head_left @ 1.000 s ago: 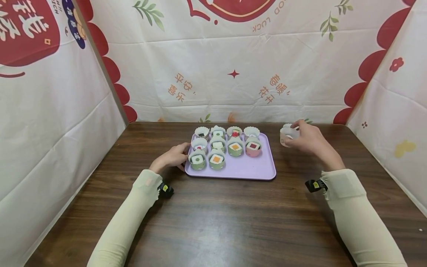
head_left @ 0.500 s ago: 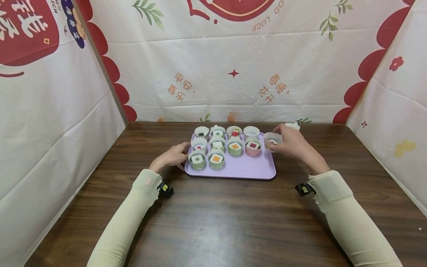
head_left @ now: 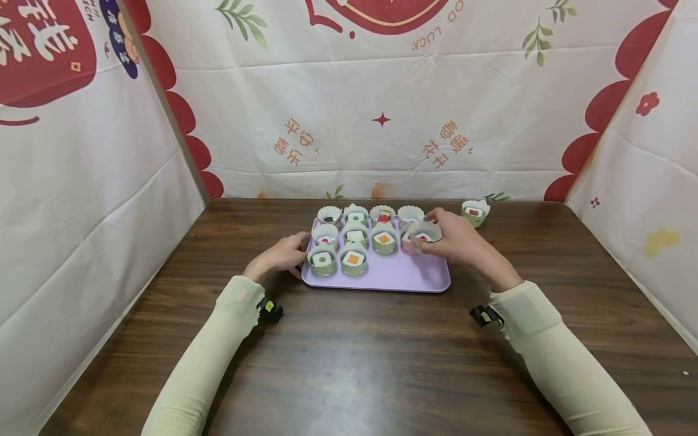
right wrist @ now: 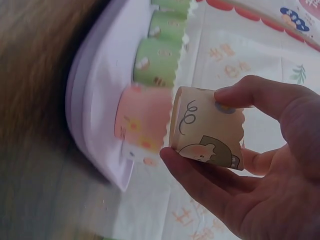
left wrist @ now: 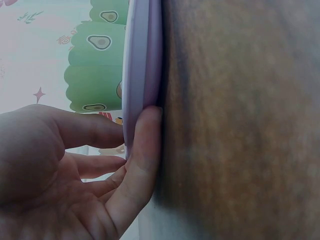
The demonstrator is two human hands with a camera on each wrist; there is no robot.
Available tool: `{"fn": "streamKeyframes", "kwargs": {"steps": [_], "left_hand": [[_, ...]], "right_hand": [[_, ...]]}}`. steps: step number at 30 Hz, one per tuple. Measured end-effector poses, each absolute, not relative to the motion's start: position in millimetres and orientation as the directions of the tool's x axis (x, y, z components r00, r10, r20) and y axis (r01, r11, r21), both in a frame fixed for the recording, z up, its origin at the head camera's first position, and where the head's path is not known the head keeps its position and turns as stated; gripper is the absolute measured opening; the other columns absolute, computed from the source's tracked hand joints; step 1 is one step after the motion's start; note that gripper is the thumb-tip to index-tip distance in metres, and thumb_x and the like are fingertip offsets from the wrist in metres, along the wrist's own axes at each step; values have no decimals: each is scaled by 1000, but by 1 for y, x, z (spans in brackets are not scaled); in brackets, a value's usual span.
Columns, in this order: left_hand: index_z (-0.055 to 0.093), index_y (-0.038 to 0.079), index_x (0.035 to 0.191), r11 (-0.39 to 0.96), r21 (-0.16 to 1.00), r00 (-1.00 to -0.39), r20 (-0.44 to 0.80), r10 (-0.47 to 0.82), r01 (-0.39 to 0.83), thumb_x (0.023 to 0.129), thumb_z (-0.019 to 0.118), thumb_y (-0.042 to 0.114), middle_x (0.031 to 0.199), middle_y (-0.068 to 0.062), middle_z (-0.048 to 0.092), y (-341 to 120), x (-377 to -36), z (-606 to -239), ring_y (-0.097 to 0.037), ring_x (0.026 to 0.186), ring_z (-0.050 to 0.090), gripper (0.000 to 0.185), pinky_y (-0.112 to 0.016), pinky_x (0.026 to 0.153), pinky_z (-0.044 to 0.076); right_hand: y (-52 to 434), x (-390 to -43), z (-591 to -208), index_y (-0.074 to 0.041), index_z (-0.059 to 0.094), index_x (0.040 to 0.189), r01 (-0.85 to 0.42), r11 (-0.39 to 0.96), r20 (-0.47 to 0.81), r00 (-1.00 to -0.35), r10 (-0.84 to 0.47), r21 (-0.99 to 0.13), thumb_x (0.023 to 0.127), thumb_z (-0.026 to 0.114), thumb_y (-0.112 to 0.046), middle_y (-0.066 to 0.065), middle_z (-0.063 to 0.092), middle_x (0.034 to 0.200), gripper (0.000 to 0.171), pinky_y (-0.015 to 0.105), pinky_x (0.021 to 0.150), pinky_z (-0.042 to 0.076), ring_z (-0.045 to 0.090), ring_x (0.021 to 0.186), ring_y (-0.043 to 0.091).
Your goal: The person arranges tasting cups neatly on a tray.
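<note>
Both arms wear long, close-fitting pale yellow-green sleeves (head_left: 551, 339) — each ends at a small black wrist strap (head_left: 269, 309) bearing a yellow tag.

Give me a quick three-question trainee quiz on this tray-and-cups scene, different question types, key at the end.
1. True or false: the right hand holds a paper cup above the purple tray.
2. Multiple choice: what does the left hand touch? A) a green cup B) the tray's edge C) the back wall
3. Fill in: one green cup stands alone on the ____, off the tray.

Key: 1 true, pinched between thumb and fingers beside the pink cup. 2 B, fingers rest against the rim. 3 table.
</note>
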State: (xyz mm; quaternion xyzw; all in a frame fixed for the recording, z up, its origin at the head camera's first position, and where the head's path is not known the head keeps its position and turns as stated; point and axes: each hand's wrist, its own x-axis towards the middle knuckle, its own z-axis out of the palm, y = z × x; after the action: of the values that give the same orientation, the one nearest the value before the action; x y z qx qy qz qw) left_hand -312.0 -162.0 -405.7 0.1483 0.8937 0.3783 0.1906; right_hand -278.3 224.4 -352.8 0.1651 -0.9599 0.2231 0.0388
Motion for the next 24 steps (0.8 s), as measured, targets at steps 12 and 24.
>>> {"fn": "streamKeyframes", "kwargs": {"steps": [12, 24], "left_hand": [[29, -3, 157, 657, 744, -884, -218, 415, 125, 102, 45, 8, 122, -26, 55, -162, -313, -406, -30, 98, 67, 58, -37, 68, 67], [28, -3, 158, 666, 735, -884, -223, 410, 123, 103, 45, 9, 124, -27, 54, -161, -313, -406, -31, 99, 67, 59, -36, 67, 66]], "right_hand": [[198, -272, -360, 6, 56, 133, -427, 802, 193, -904, -380, -419, 83, 80, -23, 23, 68, 123, 63, 52, 93, 53, 63, 111, 36], [181, -269, -370, 2, 58, 130, -485, 766, 215, -874, -436, -421, 84, 80, -26, 20, 65, 127, 58, 51, 96, 53, 60, 114, 32]]}}
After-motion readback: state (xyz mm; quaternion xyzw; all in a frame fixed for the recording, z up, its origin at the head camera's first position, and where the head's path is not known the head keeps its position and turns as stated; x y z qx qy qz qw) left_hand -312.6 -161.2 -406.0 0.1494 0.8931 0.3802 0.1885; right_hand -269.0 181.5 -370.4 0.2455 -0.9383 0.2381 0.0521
